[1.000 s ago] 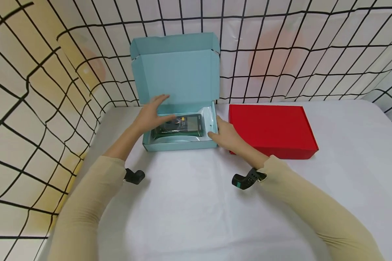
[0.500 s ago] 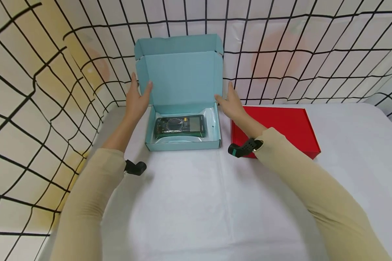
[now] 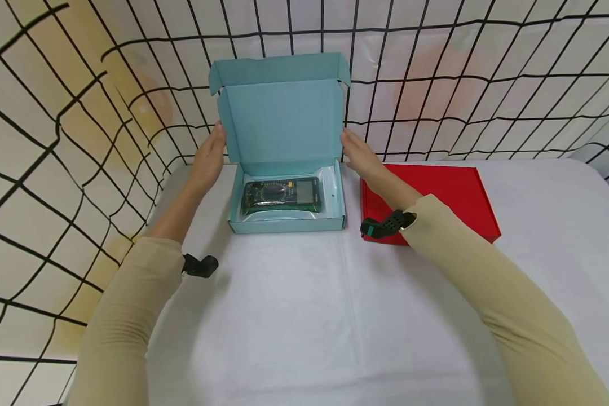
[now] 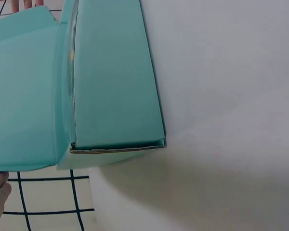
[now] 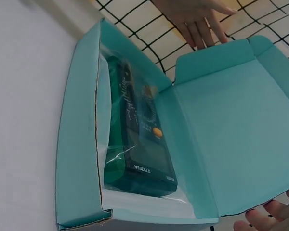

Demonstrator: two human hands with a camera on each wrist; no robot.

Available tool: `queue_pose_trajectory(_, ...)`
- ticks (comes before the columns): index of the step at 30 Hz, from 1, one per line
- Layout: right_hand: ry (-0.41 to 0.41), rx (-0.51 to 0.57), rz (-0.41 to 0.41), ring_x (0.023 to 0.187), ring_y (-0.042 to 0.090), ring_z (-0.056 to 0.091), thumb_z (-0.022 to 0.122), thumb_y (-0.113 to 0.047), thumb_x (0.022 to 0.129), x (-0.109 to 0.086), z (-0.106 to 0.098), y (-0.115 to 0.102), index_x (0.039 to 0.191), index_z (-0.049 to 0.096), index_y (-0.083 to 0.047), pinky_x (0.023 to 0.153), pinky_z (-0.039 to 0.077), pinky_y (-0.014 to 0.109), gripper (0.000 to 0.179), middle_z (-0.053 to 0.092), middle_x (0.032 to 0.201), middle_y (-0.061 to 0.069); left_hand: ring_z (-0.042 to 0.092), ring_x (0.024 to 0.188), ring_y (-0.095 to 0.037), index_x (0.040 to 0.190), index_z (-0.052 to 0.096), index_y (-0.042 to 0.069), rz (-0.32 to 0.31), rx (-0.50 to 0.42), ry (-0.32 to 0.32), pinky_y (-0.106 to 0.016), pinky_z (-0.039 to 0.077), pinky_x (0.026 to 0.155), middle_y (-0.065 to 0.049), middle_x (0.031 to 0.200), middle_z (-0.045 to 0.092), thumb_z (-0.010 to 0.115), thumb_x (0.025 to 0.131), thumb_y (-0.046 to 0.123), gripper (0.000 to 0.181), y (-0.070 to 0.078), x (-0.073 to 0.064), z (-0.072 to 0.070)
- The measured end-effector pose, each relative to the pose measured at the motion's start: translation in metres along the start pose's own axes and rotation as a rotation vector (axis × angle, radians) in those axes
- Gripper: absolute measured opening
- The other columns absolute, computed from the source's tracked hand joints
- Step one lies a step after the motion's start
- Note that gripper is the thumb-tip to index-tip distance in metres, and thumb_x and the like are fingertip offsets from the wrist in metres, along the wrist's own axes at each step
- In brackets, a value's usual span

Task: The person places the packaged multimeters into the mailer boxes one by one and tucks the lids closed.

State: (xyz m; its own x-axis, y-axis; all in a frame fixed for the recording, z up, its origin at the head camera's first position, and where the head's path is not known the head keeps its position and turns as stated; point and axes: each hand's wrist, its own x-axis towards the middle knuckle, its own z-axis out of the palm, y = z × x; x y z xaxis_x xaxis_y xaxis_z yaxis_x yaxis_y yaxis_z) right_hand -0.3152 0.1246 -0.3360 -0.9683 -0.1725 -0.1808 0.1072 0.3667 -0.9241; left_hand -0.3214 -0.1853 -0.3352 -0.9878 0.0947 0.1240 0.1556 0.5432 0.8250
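Observation:
A light-blue cardboard box (image 3: 286, 226) stands on the white table, its lid (image 3: 284, 121) raised at the back. Inside lies a dark green multimeter (image 3: 282, 194) in clear plastic, lettered DT9205A in the right wrist view. My left hand (image 3: 209, 158) is at the lid's left side flap; the right wrist view shows its fingers (image 5: 201, 33) extended behind the flap edge. On the opposite side my right hand (image 3: 361, 155) is at the lid's right flap, fingertips (image 5: 277, 209) along its edge. Both thumbs are mostly hidden in the head view.
A closed red box (image 3: 446, 194) lies right of the blue one, partly behind my right forearm. Black wire grid panels (image 3: 411, 79) rise behind the table and along its left side. White cloth (image 3: 279, 304) covers the tabletop.
Both hands have left the lower part of the box and moved up to the lid's sides. Since half a second ago they have closed in on the flaps, and the side flaps have tilted slightly inward.

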Motion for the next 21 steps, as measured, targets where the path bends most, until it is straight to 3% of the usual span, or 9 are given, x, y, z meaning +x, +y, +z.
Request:
queue_pose_trajectory(5, -0.005, 0.062, 0.022, 0.135, 0.024, 0.027, 0.032, -0.034, 0.098, 0.0, 0.001, 0.0, 0.147, 0.008, -0.025, 0.109, 0.026, 0.038, 0.055, 0.017, 0.152, 0.004, 0.014, 0.139, -0.015, 0.147, 0.008, 0.02, 0.008, -0.034, -0.036, -0.034, 0.01, 0.114, 0.005, 0.153, 0.009, 0.014, 0.094, 0.056, 0.064, -0.002, -0.001, -0.002)
queue_pose_trajectory(9, -0.03, 0.092, 0.042, 0.134, 0.025, 0.029, 0.03, -0.032, 0.099, -0.006, 0.001, 0.006, 0.147, 0.01, -0.02, 0.109, 0.026, 0.038, 0.053, 0.02, 0.15, 0.006, 0.03, 0.134, -0.026, 0.145, 0.018, 0.013, 0.016, -0.098, -0.041, -0.04, 0.019, 0.112, -0.009, 0.149, 0.024, 0.013, 0.096, 0.05, 0.062, -0.006, -0.004, -0.004)
queue_pose_trajectory(12, -0.061, 0.125, 0.062, 0.134, 0.026, 0.029, 0.028, -0.033, 0.099, -0.012, 0.0, 0.01, 0.146, 0.014, -0.016, 0.11, 0.023, 0.038, 0.052, 0.023, 0.149, 0.008, 0.035, 0.131, -0.028, 0.142, 0.024, 0.008, -0.002, -0.151, -0.049, -0.04, 0.022, 0.111, -0.015, 0.144, 0.033, 0.009, 0.095, 0.054, 0.068, -0.01, -0.008, -0.007)
queue_pose_trajectory(21, -0.136, 0.116, 0.081, 0.137, 0.03, 0.019, 0.026, -0.049, 0.095, -0.024, -0.007, 0.014, 0.146, 0.019, -0.015, 0.111, 0.019, 0.044, 0.061, 0.024, 0.149, 0.008, 0.038, 0.128, -0.032, 0.14, 0.028, 0.004, -0.026, -0.219, -0.098, -0.04, 0.028, 0.108, -0.019, 0.141, 0.035, 0.008, 0.094, 0.054, 0.07, -0.018, -0.022, -0.011)
